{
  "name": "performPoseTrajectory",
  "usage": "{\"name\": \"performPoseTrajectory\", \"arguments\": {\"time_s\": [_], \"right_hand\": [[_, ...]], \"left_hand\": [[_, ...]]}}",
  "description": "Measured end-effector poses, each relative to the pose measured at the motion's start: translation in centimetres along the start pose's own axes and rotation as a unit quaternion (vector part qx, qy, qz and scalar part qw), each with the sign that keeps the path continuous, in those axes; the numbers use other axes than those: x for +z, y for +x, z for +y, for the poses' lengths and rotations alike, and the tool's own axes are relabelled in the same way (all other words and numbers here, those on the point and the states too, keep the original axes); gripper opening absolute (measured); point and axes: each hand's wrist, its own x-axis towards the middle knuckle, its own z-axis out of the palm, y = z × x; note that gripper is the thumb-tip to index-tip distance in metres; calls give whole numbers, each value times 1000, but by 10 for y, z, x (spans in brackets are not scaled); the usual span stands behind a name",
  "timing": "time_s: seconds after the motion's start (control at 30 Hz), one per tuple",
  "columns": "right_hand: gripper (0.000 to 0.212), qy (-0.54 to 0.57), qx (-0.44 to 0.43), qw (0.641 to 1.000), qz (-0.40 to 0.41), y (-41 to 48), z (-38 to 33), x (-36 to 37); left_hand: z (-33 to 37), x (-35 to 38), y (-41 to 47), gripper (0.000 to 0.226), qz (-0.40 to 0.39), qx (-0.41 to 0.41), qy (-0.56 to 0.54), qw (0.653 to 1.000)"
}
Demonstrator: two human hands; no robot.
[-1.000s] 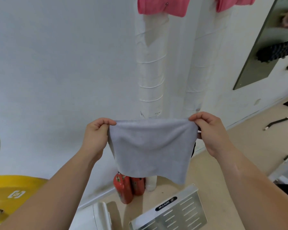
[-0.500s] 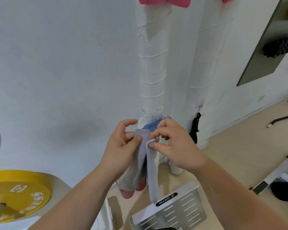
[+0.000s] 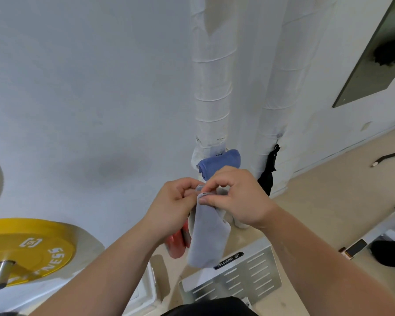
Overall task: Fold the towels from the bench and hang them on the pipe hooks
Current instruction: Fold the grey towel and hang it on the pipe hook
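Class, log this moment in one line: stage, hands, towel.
stage: folding | grey towel: folded narrow, hanging | left hand: pinches its top | right hand: pinches its top | blue towel: by pipe

Two towels (image 3: 206, 236) (image 3: 219, 162), two pipes (image 3: 211, 87) (image 3: 281, 87), two hands (image 3: 171, 208) (image 3: 240, 199) — one yellow plate (image 3: 27, 249).

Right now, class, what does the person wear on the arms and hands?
Nothing: the left hand and right hand show no gloves, rings or watch; the left forearm and right forearm are sleeveless. Dark clothing shows at the bottom edge.
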Motion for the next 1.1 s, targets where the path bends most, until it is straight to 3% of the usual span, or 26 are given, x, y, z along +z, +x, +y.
{"name": "performPoseTrajectory", "arguments": {"time_s": [0.17,0.43,0.57,0.73,0.93,1.1], "right_hand": [[20,-14,4,999,49,-3,-1,-1],[33,-89,-30,991,96,-1,18,7],[29,-93,4,994,49,-7,35,-4],[24,-181,34,981,-61,-15,61,-27],[12,-69,20,997,18,8,25,-66],[22,23,18,997,76,33,5,-79]], "left_hand": [[-2,0,0,17,-35,-3,-60,998],[-10,6,2,13,-5,7,-88,996],[-11,7,8,18,34,8,-103,994],[-8,-10,18,23,69,45,-89,993],[4,-26,45,19,90,70,-38,993],[37,-23,69,21,96,116,-39,988]]}}
